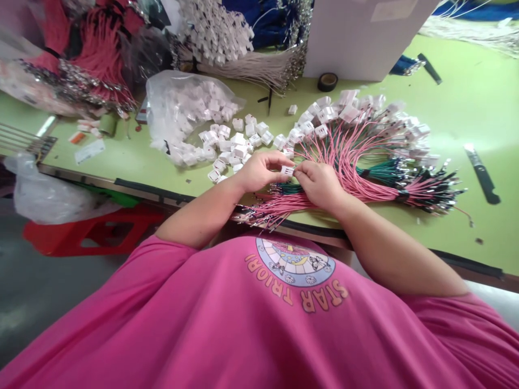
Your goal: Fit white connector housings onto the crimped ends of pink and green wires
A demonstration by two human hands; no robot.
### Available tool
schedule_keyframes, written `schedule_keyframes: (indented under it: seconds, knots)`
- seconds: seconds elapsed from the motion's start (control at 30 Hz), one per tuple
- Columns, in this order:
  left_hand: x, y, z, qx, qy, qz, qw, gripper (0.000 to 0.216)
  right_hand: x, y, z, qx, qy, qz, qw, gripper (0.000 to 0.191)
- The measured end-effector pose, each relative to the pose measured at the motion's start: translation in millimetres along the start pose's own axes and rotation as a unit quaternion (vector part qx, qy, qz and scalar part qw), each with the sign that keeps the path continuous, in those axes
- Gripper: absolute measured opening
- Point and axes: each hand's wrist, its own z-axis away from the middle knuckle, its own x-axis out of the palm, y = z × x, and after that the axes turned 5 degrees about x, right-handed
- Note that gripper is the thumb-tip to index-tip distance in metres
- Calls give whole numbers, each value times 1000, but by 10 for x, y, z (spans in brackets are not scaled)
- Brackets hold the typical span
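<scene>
Between thumb and index finger, my left hand [262, 169] pinches a white plastic connector housing [287, 171] with slots in its face. My right hand [320, 182] is closed in a pinch right beside the housing; what its fingertips grip is too small to make out. Under and beside my hands lie bundles of pink wires [365, 186] and green wires [383, 172] with metal terminals at their ends. Farther back, many pink wires end in white housings [348, 111]. Loose white housings [235, 148] are scattered left of my hands.
A clear plastic bag [178, 102] of housings lies at the left, near bundled red wires [97, 54]. A tape roll [327, 81] sits before a pale box [360, 38]. A utility knife [482, 174] lies at the right. Below the table edge stands a red stool [81, 232].
</scene>
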Motion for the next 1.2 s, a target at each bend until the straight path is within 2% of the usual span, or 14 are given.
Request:
schedule_keyframes:
  seconds: [0.13,0.17,0.2,0.3,0.37,0.47,0.6,0.73,0.8,0.93,1.0,1.07,1.13,1.2]
  knots:
    - [-2,49,12,-50,53,43,996,51,-85,-27,56,-80,74,56,992,28]
    - [-4,55,12,-53,68,53,995,52,-114,-46,77,-114,71,71,988,27]
    - [-6,58,12,-53,76,58,994,52,-137,-69,99,-152,43,86,984,26]
    - [-12,48,11,-48,84,56,994,50,-155,-140,169,-228,-110,135,958,21]
    - [-19,34,11,-47,87,57,994,47,-138,-177,204,-216,-173,165,947,20]
    - [-27,22,14,-50,86,70,993,44,-130,-198,222,-180,-205,150,950,19]
    - [-22,37,22,-59,70,100,991,42,-181,-170,196,-192,-192,36,962,19]
    - [-2,60,29,-78,57,129,987,44,-215,-194,205,-163,-153,-3,975,16]
    - [11,65,29,-85,53,137,986,43,-210,-268,248,-154,-159,-33,975,16]
    - [32,76,26,-108,47,160,980,43,-143,-470,383,-217,-225,-74,947,33]
    - [35,83,27,-115,40,174,977,45,-106,-509,422,-263,-234,-82,932,29]
    - [32,90,31,-116,33,182,976,48,-102,-464,405,-253,-191,-107,942,25]
    - [26,95,35,-117,32,192,974,49,-144,-348,334,-173,-89,-111,975,27]
    - [20,95,37,-125,32,208,969,49,-216,-211,241,-72,22,-67,995,27]
